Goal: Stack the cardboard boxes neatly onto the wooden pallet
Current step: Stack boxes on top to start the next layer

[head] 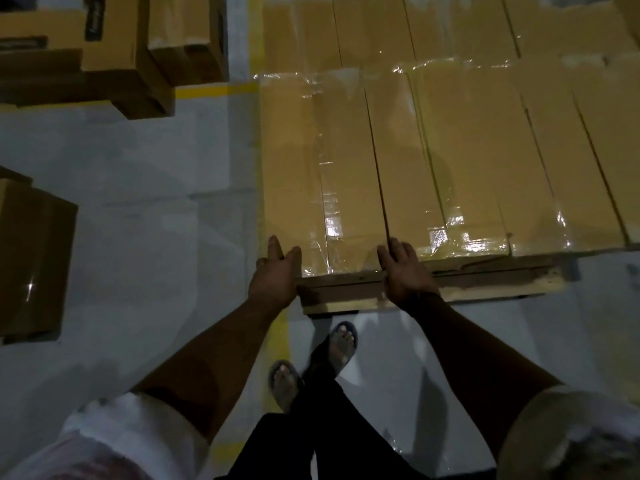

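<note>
Hands first: your left hand (274, 273) is open, with the fingers straight and pointing away from you. It lies against the near left corner of the nearest cardboard box (311, 174), and the thumb is on the top face. Your right hand (406, 271) is open too. Its straight fingers rest flat on the near right corner of the same box, just over the dark gap to the neighbour box (405, 161). Neither hand is curled round anything. Whether they press or only touch, I cannot tell.

The box lies flat on the wooden pallet (346, 289), at its near left corner, and a strip of bare wood shows in front of it. To the right, more long boxes lie side by side, and a second row (450, 32) lies behind them. Clear tape (332, 216) shines on the tops. The pallet stands on a grey floor (156, 168) marked with yellow lines (207, 90). On the floor to the left are other cardboard boxes: a single box (34, 265) at the picture's edge and a group of boxes (121, 53) farther away. Your feet in sandals (343, 341) stand just before the pallet. The light is dim.

The box you touch is long and narrow. Its long axis runs away from you, with the far end leaning a little to the left, parallel to its neighbours.
</note>
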### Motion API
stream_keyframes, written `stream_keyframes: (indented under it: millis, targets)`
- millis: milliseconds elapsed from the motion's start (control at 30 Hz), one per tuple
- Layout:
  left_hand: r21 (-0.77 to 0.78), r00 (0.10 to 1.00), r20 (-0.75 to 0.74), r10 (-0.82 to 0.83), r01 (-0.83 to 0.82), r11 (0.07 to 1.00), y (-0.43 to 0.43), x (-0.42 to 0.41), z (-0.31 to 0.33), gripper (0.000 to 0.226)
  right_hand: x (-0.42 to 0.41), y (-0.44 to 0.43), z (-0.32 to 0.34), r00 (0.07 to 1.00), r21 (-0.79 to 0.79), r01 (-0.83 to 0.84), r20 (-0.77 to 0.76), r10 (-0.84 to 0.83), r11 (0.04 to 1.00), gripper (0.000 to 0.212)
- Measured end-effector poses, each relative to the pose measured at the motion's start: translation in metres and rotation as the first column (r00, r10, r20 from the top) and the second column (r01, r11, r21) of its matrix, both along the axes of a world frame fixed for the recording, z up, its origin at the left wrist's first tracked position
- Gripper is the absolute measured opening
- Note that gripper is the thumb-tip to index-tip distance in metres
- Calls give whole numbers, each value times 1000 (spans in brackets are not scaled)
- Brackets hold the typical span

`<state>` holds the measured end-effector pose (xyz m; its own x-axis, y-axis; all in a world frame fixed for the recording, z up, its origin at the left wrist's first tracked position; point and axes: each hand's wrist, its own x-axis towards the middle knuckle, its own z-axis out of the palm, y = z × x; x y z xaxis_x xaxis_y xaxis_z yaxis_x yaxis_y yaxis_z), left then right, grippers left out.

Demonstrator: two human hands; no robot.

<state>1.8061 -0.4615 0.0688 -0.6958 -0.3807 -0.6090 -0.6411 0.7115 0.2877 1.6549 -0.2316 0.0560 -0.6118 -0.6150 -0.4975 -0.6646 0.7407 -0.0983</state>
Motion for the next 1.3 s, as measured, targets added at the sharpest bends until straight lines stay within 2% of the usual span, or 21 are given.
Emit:
stream_keyframes:
  millis: [367,667,833,1000,1300]
  targets:
    - [-56,980,-175,95,-106,993,5,17,-26,82,9,0,-32,992,-31,0,-123,-4,1000,67]
    - [-65,945,-316,85,-111,992,0,21,-44,53,5,2,-41,988,-61,-21,-154,11,998,65]
    - [-53,946,-298,125,-147,988,0,17,-42,57,5,0,-38,988,-69,-14,-156,3,997,64]
    - [-70,967,-219,131,-149,986,2,15,-36,61,2,0,-38,987,-71,-25,-158,13,997,63]
    - [-102,963,-237,131,-159,982,5,16,-29,60,-5,3,-37,988,-76,-47,-150,35,996,60]
